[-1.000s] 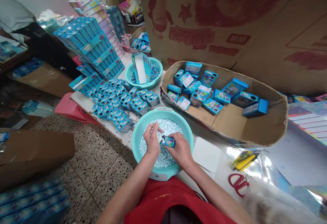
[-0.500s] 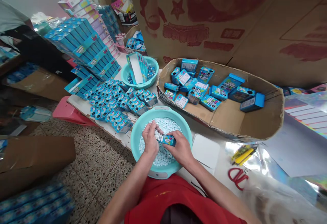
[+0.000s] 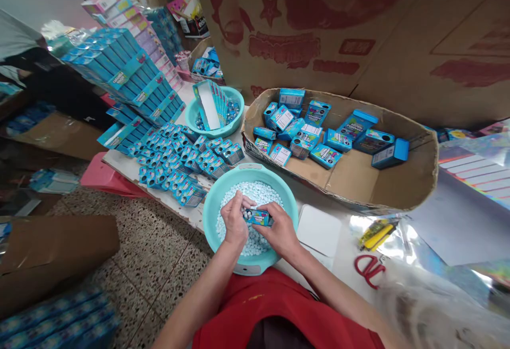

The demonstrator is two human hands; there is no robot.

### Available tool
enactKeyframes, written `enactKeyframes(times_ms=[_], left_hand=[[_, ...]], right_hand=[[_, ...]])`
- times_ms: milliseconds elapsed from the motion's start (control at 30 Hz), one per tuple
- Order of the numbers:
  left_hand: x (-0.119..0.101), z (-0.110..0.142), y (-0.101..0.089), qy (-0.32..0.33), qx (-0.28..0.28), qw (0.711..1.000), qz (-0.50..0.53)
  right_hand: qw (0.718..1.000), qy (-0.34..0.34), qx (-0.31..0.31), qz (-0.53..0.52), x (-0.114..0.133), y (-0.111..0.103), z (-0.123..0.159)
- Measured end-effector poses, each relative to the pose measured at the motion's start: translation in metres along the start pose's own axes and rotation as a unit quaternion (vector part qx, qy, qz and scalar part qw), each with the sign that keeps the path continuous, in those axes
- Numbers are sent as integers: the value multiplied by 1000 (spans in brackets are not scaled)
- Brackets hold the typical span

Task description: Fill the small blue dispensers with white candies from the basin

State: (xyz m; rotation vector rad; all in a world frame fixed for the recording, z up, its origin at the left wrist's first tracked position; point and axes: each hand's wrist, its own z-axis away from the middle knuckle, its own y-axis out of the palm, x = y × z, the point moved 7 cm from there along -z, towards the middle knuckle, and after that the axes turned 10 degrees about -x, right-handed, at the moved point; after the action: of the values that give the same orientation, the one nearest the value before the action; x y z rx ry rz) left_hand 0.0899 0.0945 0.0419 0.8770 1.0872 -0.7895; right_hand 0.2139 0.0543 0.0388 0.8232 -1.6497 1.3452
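Note:
A small blue candy box (image 3: 258, 216) is held over a teal basin (image 3: 223, 187) filled with small white candies (image 3: 258, 192). My right hand (image 3: 281, 232) grips the box from the right. My left hand (image 3: 234, 219) is closed at the box's left end, fingers curled against it. Both hands hover just above the candies.
Rows of filled small boxes (image 3: 179, 163) lie left of the basin, with stacked blue cartons (image 3: 119, 73) behind. A second teal basin (image 3: 235, 120) holds flat boxes. A cardboard tray (image 3: 358, 184) holds loose boxes. Red scissors (image 3: 368, 269) and a white card (image 3: 319, 229) lie to the right.
My left hand has closed in on the box's left end, and the loose candies seen at its fingers before are out of sight. The view has shifted slightly.

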Motion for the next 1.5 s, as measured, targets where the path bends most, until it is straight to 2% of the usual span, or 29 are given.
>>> enactKeyframes(times_ms=[167,267,333,400,433,467,533,600,633,700,767,833,900,933,1000,1067,1100,1133,1200,1267,1367,1500], left_hand=[[-16,7,4,-6,12,999,50],[-15,1,-2,-14,-2,998,60],[-4,-11,-14,-17,-12,1000,-18],[12,-24,-26,9,25,981,-192],[21,-30,-31,36,62,951,-301],[30,-34,-36,69,97,905,-408],[48,-35,-43,127,138,789,-585],[62,-29,-47,153,142,688,-695],[69,-23,-46,155,145,651,-729],[80,-8,-38,159,167,607,-760],[89,7,-26,165,210,598,-755],[96,17,-18,164,254,612,-731],[99,16,-16,141,265,654,-694],[99,13,-17,121,256,689,-667],[97,4,-22,52,228,780,-580],[96,-3,-27,-61,187,875,-443],[97,-3,-27,-126,168,911,-356],[97,-2,-26,-190,151,934,-263],[92,0,-20,-282,129,946,-95],[82,1,-13,-320,118,940,5],[62,-2,-6,-310,104,943,60],[43,-10,3,-266,118,954,77]], right_hand=[[999,-5,-15,-46,3,-5,1],[997,10,-23,-75,-8,-8,2],[995,44,-26,-90,-19,-9,3],[991,67,-25,-110,-26,-15,5],[990,73,-24,-121,-26,-20,6],[988,79,-26,-131,-27,-27,7],[984,96,-45,-146,-28,-49,12],[980,113,-80,-144,-33,-78,19],[977,123,-104,-137,-37,-93,24],[968,154,-160,-118,-53,-121,35],[954,186,-211,-104,-75,-141,47],[945,198,-242,-94,-97,-149,56],[944,191,-257,-76,-114,-149,61],[944,189,-262,-66,-121,-147,64],[945,183,-266,-54,-129,-142,67],[949,167,-263,-50,-128,-141,70],[950,159,-264,-50,-126,-142,71],[949,156,-270,-53,-124,-145,73],[934,173,-306,-64,-123,-155,78],[908,206,-357,-69,-125,-167,84],[879,239,-410,-53,-130,-180,89],[871,257,-416,-52,-137,-181,90]])
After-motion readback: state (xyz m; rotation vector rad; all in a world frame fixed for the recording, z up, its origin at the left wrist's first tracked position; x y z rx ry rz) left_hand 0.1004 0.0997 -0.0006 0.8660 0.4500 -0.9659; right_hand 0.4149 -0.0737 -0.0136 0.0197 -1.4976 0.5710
